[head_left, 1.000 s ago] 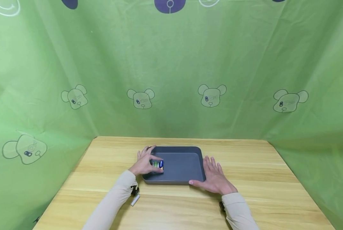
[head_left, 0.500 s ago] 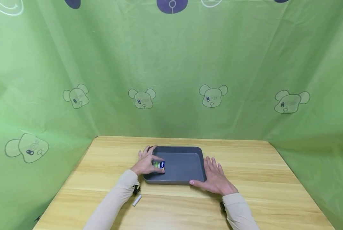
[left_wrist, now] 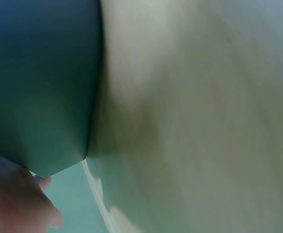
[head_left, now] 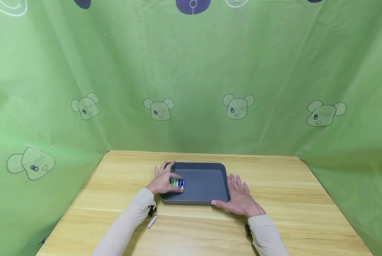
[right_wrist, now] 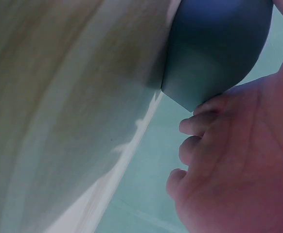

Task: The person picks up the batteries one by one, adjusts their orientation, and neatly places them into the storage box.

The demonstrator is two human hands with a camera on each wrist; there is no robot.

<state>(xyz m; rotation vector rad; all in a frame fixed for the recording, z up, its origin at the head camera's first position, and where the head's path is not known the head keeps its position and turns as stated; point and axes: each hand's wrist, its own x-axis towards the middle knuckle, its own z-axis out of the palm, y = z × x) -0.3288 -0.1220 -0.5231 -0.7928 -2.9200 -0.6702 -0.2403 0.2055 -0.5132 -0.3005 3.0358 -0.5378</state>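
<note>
A dark grey rectangular tray [head_left: 203, 185] lies on the wooden table in the head view, between both hands. My left hand [head_left: 161, 182] reaches over its left side, with thumb and index finger on either side of a small row of green, white and blue pieces [head_left: 178, 184], which look like batteries, low inside the tray. Its other fingers spread at the far left corner. On the right, my right hand [head_left: 240, 199] lies with straight fingers along the tray's outer wall, its thumb at the near corner. The right wrist view shows that palm beside the wall [right_wrist: 214, 53].
Near the left wrist, a small white cylinder [head_left: 152, 222] lies on the table [head_left: 203, 231]. A green cloth [head_left: 197, 131] with bear-head prints stands behind the table and at both sides.
The head view has shifted slightly. A little more blue shows on the row of pieces between the left thumb and index finger. Both hands keep their places at the tray.
</note>
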